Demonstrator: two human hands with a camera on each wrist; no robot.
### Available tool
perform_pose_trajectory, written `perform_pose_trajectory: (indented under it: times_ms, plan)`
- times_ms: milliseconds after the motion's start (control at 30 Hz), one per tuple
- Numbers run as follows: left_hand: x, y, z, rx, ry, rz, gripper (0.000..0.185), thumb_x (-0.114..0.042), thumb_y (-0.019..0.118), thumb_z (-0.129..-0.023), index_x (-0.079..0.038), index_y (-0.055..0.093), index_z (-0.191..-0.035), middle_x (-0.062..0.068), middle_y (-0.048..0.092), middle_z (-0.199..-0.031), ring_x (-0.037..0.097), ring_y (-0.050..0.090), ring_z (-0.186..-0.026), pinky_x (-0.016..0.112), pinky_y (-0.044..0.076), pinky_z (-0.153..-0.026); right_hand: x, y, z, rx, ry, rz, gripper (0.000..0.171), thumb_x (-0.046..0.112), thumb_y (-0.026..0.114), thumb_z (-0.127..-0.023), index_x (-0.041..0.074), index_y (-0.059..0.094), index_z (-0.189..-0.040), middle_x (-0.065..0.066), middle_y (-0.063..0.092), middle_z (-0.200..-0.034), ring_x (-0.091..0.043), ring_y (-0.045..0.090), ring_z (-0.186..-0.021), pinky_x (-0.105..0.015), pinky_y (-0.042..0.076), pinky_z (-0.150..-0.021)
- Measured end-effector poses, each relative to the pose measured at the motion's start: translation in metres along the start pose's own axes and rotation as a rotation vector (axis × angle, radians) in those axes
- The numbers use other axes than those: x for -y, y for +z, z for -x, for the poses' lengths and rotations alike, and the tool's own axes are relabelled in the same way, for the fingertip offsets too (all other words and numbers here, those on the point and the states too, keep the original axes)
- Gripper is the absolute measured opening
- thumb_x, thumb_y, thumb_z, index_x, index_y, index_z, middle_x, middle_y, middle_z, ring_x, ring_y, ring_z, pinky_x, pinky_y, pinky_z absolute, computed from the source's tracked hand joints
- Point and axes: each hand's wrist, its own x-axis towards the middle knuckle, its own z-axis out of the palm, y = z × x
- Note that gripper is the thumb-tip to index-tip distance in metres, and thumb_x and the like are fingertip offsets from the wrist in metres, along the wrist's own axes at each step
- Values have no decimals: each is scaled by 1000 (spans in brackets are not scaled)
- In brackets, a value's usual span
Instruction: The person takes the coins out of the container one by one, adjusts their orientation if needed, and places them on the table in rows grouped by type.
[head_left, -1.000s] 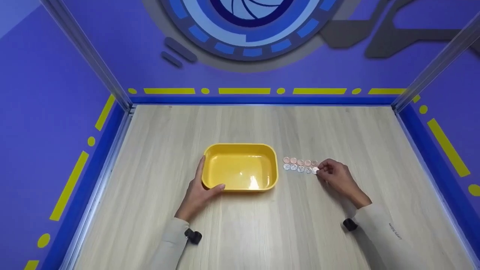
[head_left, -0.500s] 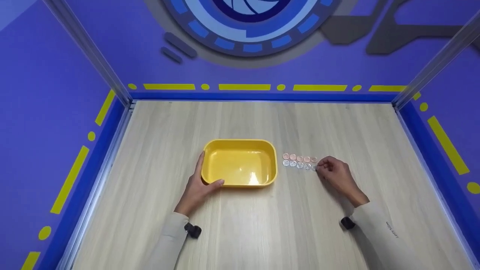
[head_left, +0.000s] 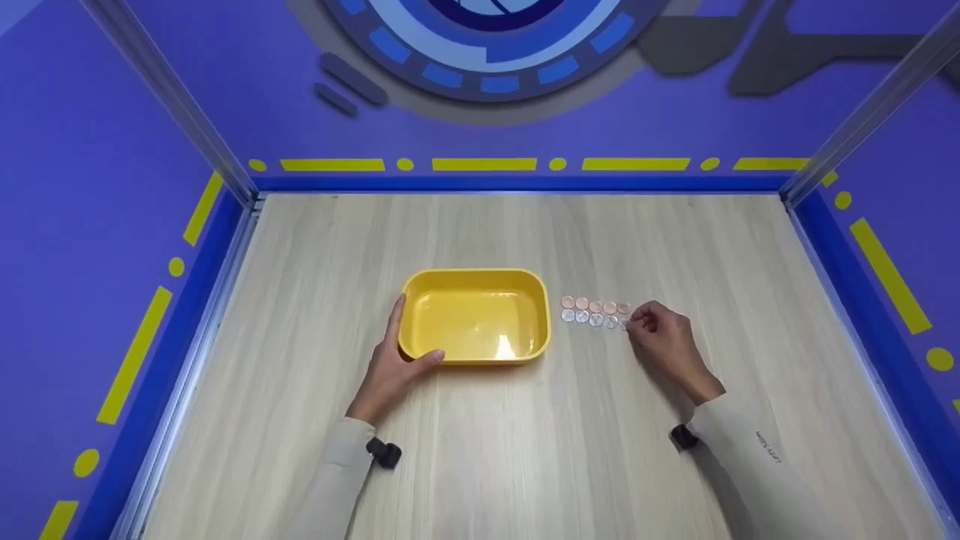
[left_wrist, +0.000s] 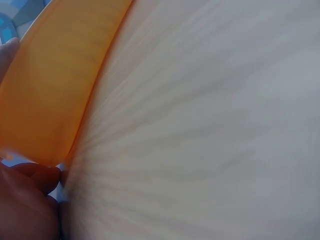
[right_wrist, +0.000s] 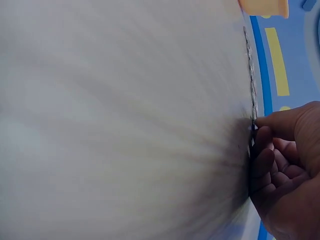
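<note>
— So, where do the coins sit?
— On the wooden surface, just right of the yellow tub, in two short rows: coppery ones behind, silvery ones in front. The right hand is at the right end of the rows, fingers curled, its grip pinched narrow at the last silver coin.
— Does it hold that coin?
— Thumb and forefinger close on it; whether it is off the wood, I cannot tell. The right wrist view shows the coins edge-on in a thin line running to the fingertips.
— And the tub?
— Nothing in it, only a glare on its floor. The left hand rests against its left end, fingers straight along the wall, thumb hooked at the near corner. The left wrist view shows the tub's wall beside the thumb.
</note>
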Motion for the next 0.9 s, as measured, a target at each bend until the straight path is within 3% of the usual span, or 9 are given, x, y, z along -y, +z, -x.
perform_pose_trajectory:
  times_ms: [400, 667, 800, 900]
  plan:
    - [1, -1, 0, 10, 9, 7, 119, -50, 91, -89, -49, 11, -176, 1, 40, -174, 22, 48, -151, 48, 34, -126, 3, 0, -2, 27, 11, 37, 4, 2, 73, -101, -2, 73, -103, -11, 71, -91, -21, 61, -82, -21, 46, -69]
    - [-8, -3, -2, 72, 10, -71, 132, -48, 90, -91, -28, -6, -179, 9, 20, -183, 29, 34, -162, 54, 25, -131, 12, -10, -7, 53, 60, -12, 12, 9, 68, -108, -2, 73, -111, -14, 73, -96, -22, 65, -78, -22, 51, -62]
    - [-17, -10, 1, 101, 3, -211, 125, -59, 84, -94, -32, -3, -179, 2, 5, -186, 31, 11, -170, 59, 14, -134, 24, -15, -10, 9, -43, 37, 15, 8, 71, -106, -4, 74, -114, -18, 74, -104, -29, 68, -92, -31, 54, -76]
    - [-22, -19, 4, 87, 20, -339, 111, -64, 74, -100, -32, 3, -179, 2, 0, -186, 36, -3, -170, 68, 7, -132, 34, -18, -12, 6, -170, 82, 24, 8, 74, -104, -8, 72, -122, -24, 73, -119, -40, 70, -110, -50, 57, -91]
